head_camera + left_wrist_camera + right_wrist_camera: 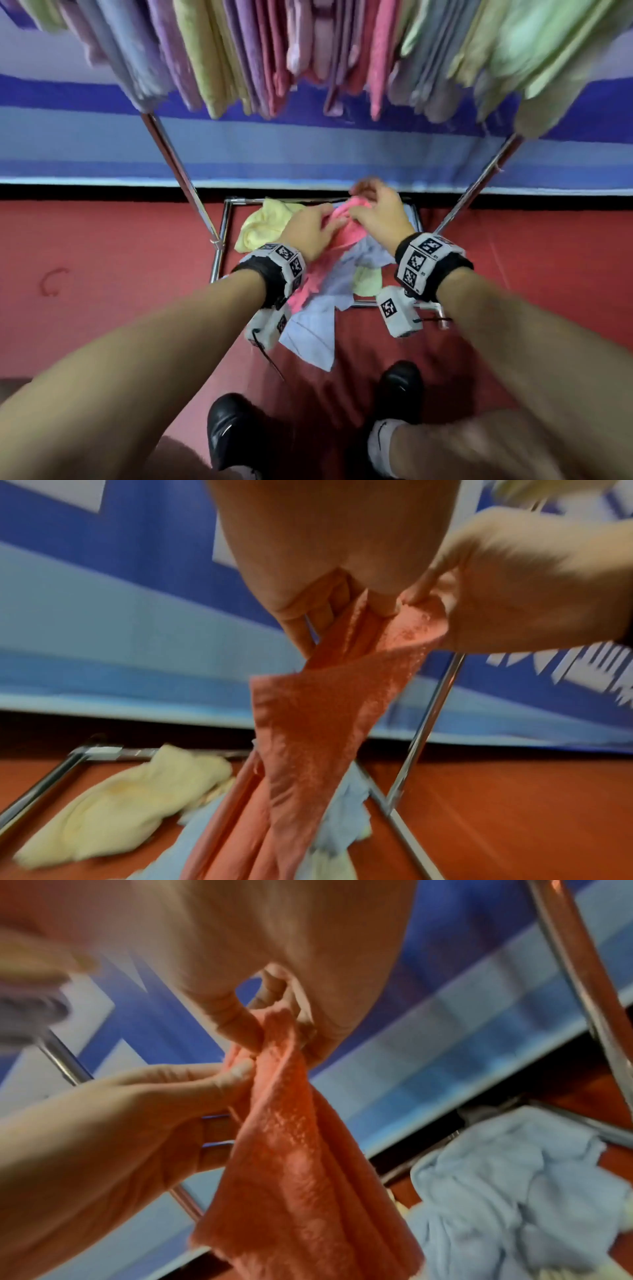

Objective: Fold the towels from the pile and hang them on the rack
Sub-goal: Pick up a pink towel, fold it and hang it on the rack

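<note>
Yellow towel (260,222) is lying at the pile's left on the floor. Left hand (310,229) and right hand (378,210) are both pinching the pink towel (342,226), hanging above the blue towel (318,325), under the rack (178,171).

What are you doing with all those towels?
A person is sorting towels. Both the left hand and the right hand pinch the top of a pink towel, lifting it from the pile. A yellow towel and a blue towel lie on the floor. The rack above already holds many folded towels.
</note>
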